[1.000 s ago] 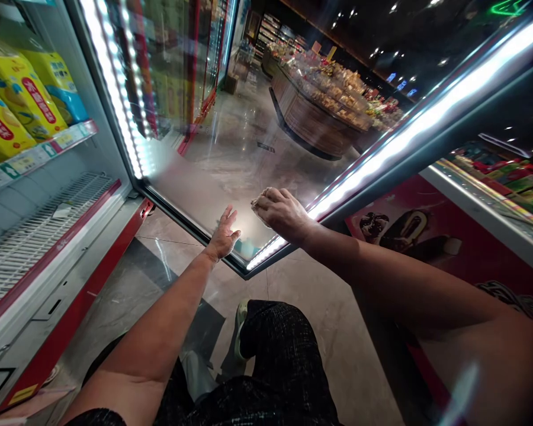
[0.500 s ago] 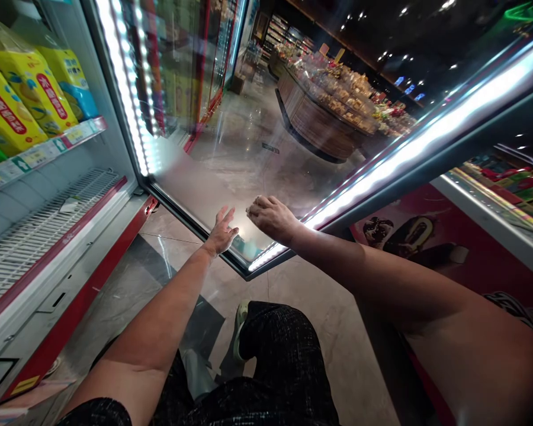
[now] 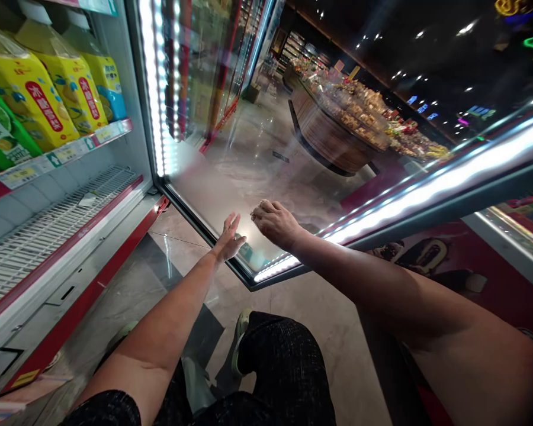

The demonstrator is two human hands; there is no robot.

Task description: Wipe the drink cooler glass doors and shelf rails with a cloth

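Note:
A glass cooler door (image 3: 231,177) stands swung out before me, bright light strips along its sides and a misty patch low on the pane. My right hand (image 3: 275,223) is against the glass near the lower corner, fingers curled together. A small pale, crumpled bit shows at its fingertips; most of it is hidden, and I cannot make out what it is. To its left, my left hand (image 3: 229,238) has its fingers apart, holding nothing, at the door's dark bottom frame (image 3: 195,222). Whether it touches the frame or the glass, I cannot tell.
On the left, the open cooler has yellow-labelled drink bottles (image 3: 44,97) on a shelf above a white wire rack (image 3: 57,236). A red chest freezer (image 3: 462,260) stands at the right. Through the glass appears a wooden display counter (image 3: 333,127). My knee (image 3: 288,355) is below the door.
The view has shifted a little, so the cooler and its bottles show farther right. Both hands stay near the door's lower corner, with little change in their shape.

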